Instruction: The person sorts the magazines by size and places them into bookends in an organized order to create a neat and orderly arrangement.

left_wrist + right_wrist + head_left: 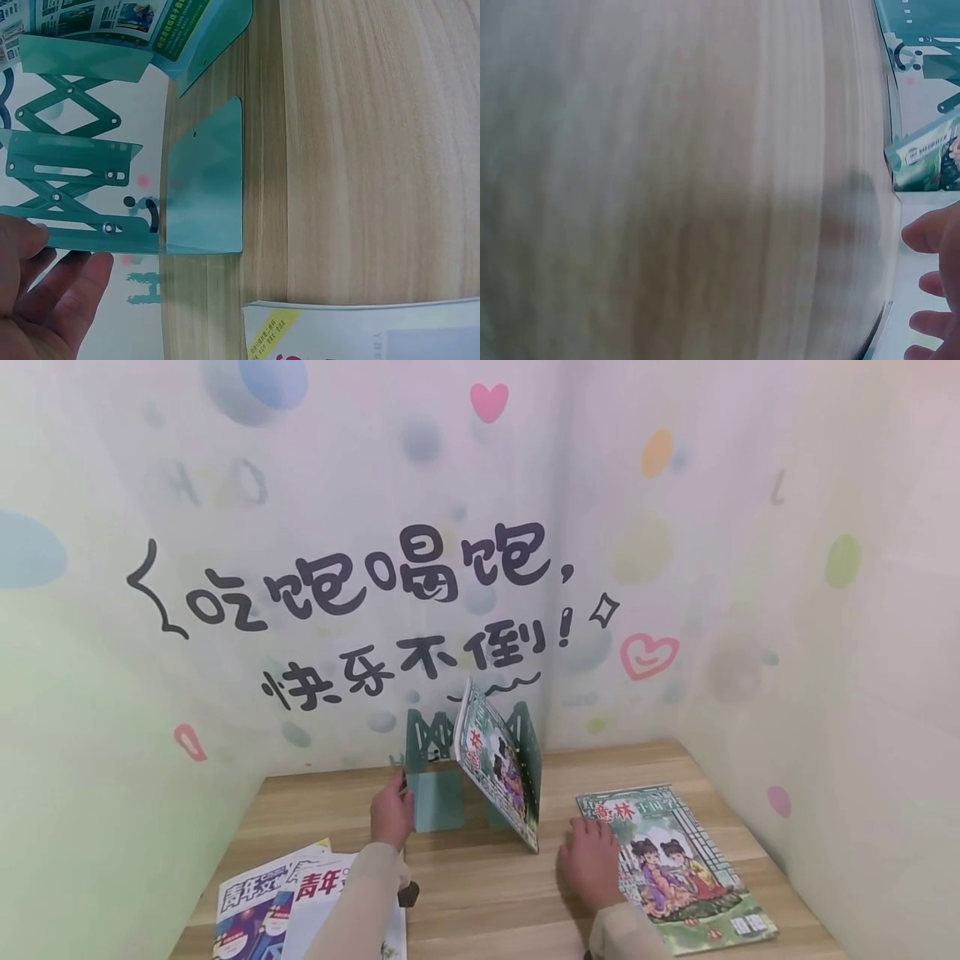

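Note:
A green metal expandable book stand [438, 800] with crisscross slats is at the table's back. My left hand [392, 812] pinches its left end panel, thumb on one side and fingers on the other in the left wrist view. Inside the stand, a magazine [497, 772] leans toward the right panel, its near edge sticking out in front. My right hand [592, 862] is at the left edge of another magazine [686, 868] with the same style of cover, lying flat. In the right wrist view its fingers [928, 229] are extended, gripping nothing; contact with the magazine cannot be told.
More magazines [251, 893] lie overlapping at the table's front left, partly behind my left sleeve. The wooden table [487, 893] ends at printed walls [420, 468] at the back and on both sides.

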`<state>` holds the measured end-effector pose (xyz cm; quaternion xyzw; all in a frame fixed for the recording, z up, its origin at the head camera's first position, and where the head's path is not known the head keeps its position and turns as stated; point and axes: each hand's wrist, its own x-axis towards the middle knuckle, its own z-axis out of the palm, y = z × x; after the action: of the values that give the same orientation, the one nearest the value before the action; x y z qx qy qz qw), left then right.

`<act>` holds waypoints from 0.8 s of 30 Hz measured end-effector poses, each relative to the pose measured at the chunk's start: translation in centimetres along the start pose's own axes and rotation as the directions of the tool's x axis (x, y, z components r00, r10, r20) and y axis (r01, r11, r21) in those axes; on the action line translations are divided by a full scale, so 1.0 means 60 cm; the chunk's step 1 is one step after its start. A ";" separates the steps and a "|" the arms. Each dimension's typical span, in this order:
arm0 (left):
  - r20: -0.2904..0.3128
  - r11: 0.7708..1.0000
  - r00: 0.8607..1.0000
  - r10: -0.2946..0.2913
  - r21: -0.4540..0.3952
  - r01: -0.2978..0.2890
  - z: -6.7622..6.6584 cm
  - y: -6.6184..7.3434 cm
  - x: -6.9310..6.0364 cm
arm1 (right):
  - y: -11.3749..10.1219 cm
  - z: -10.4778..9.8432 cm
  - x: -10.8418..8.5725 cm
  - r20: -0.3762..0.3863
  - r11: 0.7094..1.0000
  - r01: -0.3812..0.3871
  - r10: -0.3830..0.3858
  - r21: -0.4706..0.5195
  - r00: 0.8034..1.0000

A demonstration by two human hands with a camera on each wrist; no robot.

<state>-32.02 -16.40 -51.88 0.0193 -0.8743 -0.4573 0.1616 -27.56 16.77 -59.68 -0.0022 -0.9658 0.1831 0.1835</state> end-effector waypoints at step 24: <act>-0.013 1.000 1.000 0.012 0.013 -0.012 0.003 -0.004 -0.001 | 0.062 -0.003 -0.005 0.096 0.994 -0.106 0.103 0.029 0.990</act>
<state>-32.07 -16.43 -52.19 0.0179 -0.8762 -0.4506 0.1701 -27.45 20.29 -60.94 -0.0412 -0.9688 0.2086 0.1276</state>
